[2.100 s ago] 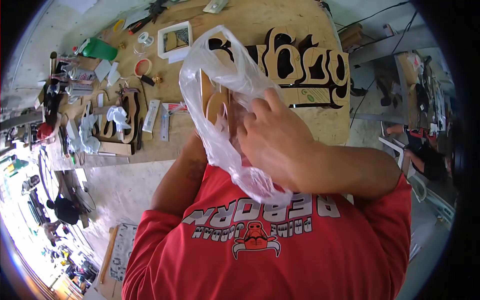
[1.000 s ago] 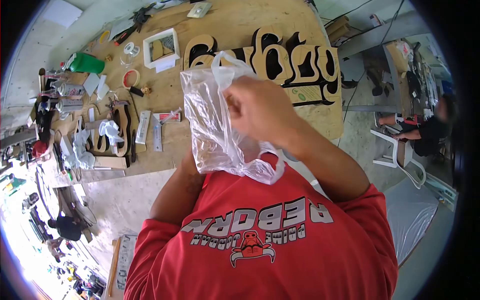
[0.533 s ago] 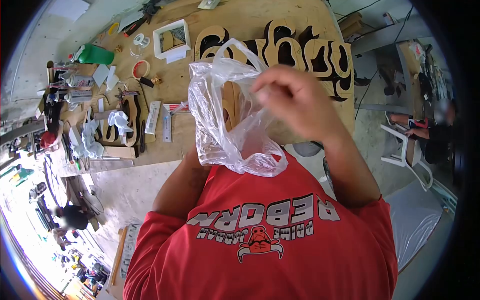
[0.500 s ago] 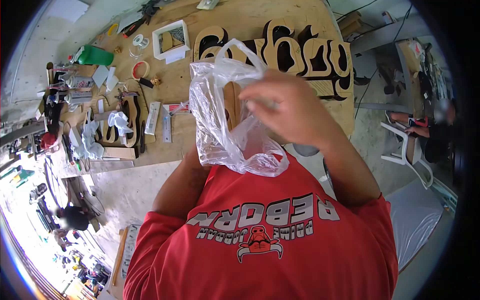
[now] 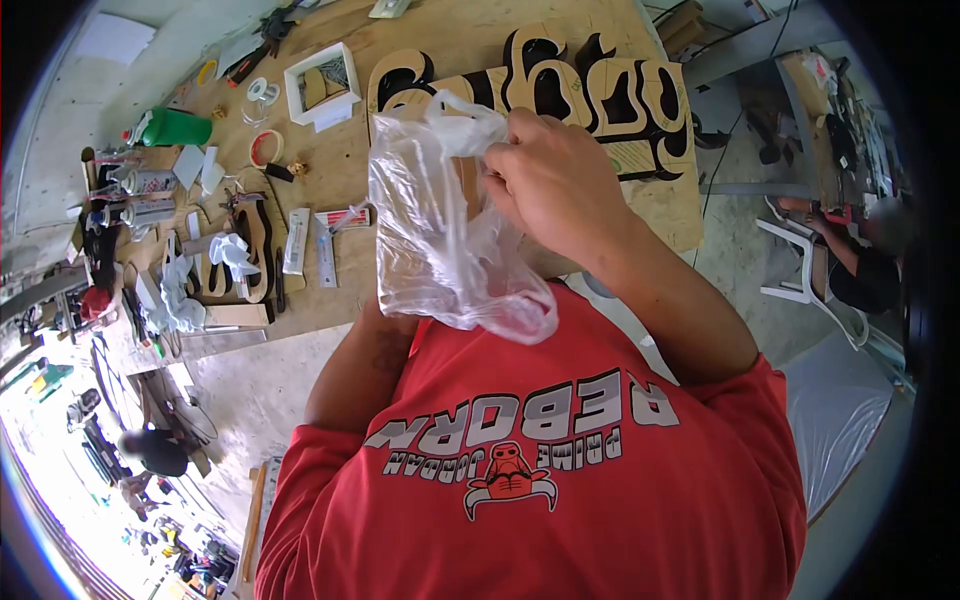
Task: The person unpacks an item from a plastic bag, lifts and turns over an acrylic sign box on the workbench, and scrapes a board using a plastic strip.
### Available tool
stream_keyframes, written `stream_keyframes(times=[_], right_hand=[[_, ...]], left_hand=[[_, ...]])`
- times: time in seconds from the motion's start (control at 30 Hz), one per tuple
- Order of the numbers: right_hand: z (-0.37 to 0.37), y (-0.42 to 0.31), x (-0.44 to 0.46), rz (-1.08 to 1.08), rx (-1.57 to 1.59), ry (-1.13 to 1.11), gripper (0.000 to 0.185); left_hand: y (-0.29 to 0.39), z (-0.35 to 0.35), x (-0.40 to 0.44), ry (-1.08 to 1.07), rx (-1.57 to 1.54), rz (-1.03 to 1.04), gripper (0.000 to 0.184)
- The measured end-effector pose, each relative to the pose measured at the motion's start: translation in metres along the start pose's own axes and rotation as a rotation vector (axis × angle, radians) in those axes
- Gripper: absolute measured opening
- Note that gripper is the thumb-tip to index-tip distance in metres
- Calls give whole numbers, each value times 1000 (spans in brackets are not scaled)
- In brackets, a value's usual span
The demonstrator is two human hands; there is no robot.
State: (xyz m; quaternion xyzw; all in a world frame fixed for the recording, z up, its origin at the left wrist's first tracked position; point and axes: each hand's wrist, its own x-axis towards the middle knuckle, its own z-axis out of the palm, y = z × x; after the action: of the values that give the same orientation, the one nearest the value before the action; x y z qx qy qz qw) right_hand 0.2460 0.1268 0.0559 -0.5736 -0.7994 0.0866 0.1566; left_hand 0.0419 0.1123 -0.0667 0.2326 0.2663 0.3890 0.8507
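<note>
One plastic bag [image 5: 410, 220], one green bottle [image 5: 176, 127], two cans [image 5: 150, 182].

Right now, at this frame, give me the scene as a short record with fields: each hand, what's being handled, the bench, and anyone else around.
right hand: fingers closed at the upper edge of the plastic bag
left hand: hidden; its forearm runs up behind the bag
bag contents: a tan piece shows at the opening; its full shape cannot be told
workbench: large cut-out lettering, white box, green bottle, spray cans
other people: one seated at the right, another at the lower left
</note>
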Motion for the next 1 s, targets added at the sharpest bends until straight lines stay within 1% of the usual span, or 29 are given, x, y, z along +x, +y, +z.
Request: stream_keyframes(times=[0.03, 0.07, 0.17, 0.27, 0.37, 0.47, 0.57, 0.67, 0.77, 0.87, 0.97, 1.0], right_hand=[[2, -1, 0, 6, 27, 24, 15], [4, -2, 0, 11, 54, 50, 18], [13, -8, -3, 168, 305, 29, 30], [27, -3, -2, 133, 450, 99, 35], [20, -1, 0, 191, 551, -63, 22], [29, 3, -5, 95, 358, -128, 10], [28, -6, -10, 104, 278, -74, 13], [30, -9, -9, 193, 210, -159, 16], [25, -9, -4, 250, 223, -251, 21], [29, -11, -2, 293, 262, -224, 23], [28, -13, 0, 341, 308, -260, 24], [29, -13, -1, 323, 309, -218, 24]], left_hand=[[-3, -7, 1, -5, 55, 21, 50], [-3, -14, -1, 3, -10, -17, 50], [5, -10, -4, 5, -106, -43, 50], [12, 1, -8, 9, -167, -59, 51], [16, 7, -11, 16, -211, -78, 51], [20, 13, -12, 18, -255, -91, 51], [22, 18, -13, 18, -292, -101, 51], [23, 22, -18, 26, -316, -111, 51], [22, 25, -23, 36, -328, -122, 51], [23, 26, -25, 40, -339, -123, 51], [26, 27, -26, 46, -343, -113, 52], [27, 26, -26, 50, -344, -110, 52]])
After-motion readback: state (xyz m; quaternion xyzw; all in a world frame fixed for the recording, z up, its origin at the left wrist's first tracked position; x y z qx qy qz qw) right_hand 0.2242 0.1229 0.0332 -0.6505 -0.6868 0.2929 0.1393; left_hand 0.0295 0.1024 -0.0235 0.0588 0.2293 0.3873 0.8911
